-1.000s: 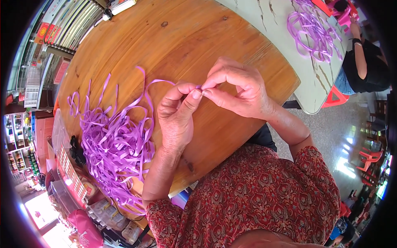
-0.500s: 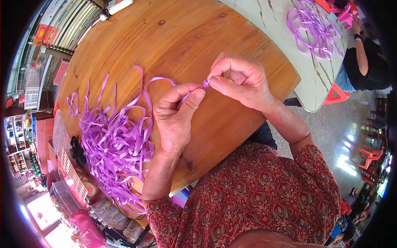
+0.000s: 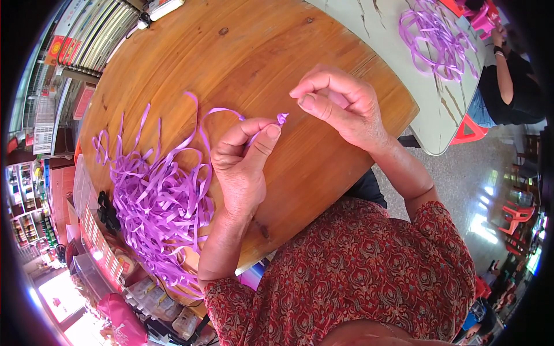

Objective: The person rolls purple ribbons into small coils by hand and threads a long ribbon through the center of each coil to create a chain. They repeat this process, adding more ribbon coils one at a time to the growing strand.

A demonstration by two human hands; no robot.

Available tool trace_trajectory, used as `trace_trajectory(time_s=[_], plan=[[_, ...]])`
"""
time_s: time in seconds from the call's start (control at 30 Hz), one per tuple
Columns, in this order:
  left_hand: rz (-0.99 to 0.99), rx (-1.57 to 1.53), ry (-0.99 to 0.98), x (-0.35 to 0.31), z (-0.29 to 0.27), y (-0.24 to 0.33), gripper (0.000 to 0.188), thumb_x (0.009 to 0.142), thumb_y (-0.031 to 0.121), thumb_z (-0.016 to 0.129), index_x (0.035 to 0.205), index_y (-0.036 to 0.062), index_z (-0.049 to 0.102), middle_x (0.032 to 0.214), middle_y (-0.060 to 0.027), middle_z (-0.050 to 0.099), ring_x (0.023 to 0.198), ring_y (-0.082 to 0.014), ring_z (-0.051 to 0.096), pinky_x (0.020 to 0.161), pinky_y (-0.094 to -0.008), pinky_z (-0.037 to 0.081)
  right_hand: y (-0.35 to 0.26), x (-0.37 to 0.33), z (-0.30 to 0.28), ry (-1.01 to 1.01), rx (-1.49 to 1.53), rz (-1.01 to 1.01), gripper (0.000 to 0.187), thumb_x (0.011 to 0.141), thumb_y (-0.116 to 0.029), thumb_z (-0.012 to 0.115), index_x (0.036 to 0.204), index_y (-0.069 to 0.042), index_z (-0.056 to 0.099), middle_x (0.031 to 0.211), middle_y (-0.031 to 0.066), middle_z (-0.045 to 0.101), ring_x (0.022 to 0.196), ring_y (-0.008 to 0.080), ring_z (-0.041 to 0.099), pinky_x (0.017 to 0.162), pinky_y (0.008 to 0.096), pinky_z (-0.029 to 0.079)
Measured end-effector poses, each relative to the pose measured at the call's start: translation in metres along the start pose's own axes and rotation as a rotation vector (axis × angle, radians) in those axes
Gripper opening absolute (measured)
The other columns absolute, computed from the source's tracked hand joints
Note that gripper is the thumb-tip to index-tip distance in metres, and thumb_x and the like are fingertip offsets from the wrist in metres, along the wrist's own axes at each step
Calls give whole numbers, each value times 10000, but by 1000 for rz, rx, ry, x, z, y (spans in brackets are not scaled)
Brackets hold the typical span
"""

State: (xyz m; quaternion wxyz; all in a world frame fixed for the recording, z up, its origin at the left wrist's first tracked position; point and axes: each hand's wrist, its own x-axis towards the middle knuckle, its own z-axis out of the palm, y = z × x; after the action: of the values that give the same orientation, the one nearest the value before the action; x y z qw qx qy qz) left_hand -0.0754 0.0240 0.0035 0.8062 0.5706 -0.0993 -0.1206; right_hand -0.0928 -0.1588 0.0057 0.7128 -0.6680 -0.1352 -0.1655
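Note:
A thin purple ribbon (image 3: 222,109) runs from the heap into my left hand (image 3: 239,167), which pinches it between thumb and forefinger. Past the fingertips sticks out a small purple knot (image 3: 282,118) with short pointed ends. To the right of the knot and apart from it, my right hand (image 3: 343,109) is raised with thumb and forefinger slightly parted and nothing visible between them. Left of my left forearm lies a large tangled heap of purple ribbon (image 3: 161,202) on the wooden table (image 3: 231,63), several loose strands curling up from it.
A white marbled table (image 3: 381,29) adjoins on the far right, bearing a looser pile of purple ribbon (image 3: 435,40). Beside it sits a person in dark clothes (image 3: 516,92) near a red stool (image 3: 466,131). Shelves of stacked items (image 3: 101,34) and a clear plastic case (image 3: 86,184) border the left.
My right hand has let go of the knot and drawn slightly right, its fingertips parting. My left hand has shifted slightly left and down, still pinching the ribbon.

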Motion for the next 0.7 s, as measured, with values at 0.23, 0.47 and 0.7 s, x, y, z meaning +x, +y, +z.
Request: trace_trajectory(time_s=[0.23,0.47,0.7], plan=[[17,24,-18,1,0,-1,104,806,-29,648,904,2,661,833,-8,639,754,-49,543,687,-184,444,-4,4,0,-141,-246,-153,98,800,25,639,895,11,622,822,76,605,744,123,563,627,235,442],[2,20,-11,1,-1,-1,103,802,-31,652,899,2,661,817,1,633,735,-41,536,666,-174,434,-7,1,4,-76,-218,-30,29,819,27,608,835,5,598,817,65,605,736,98,548,620,219,417],[6,33,-9,2,-2,-3,103,802,-34,650,899,0,661,813,2,631,726,-40,531,655,-172,429,4,0,0,-56,-132,-10,42,833,0,611,871,12,597,846,67,603,770,107,547,643,237,436]])
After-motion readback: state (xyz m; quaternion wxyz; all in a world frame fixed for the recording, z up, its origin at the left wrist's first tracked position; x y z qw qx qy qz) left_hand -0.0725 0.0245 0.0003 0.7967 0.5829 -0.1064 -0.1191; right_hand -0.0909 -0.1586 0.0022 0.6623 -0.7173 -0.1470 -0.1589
